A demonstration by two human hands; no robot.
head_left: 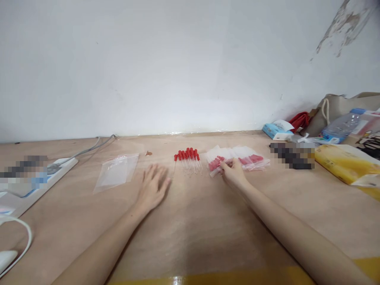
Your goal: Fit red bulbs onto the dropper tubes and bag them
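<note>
My left hand (153,185) lies on the tabletop with its fingers spread, holding nothing. Left of it is a flat clear plastic bag (115,172). Several glass droppers with red rubber bulbs (188,156) lie side by side in the middle, bulbs toward the wall; one lies slightly apart at the left of the row. To their right, clear plastic bags with red bulb-like pieces inside (252,159) overlap one another. My right hand (234,172) pinches the near edge of the leftmost filled bag (215,162); its fingertips partly cover that bag.
A white power strip (63,166) with a grey cable runs along the left side. On the right are a yellow tissue pack (347,164), a blue tissue pack (276,130), a plastic bottle (341,126) and a blurred-out dark object (292,155). A wall stands behind the table.
</note>
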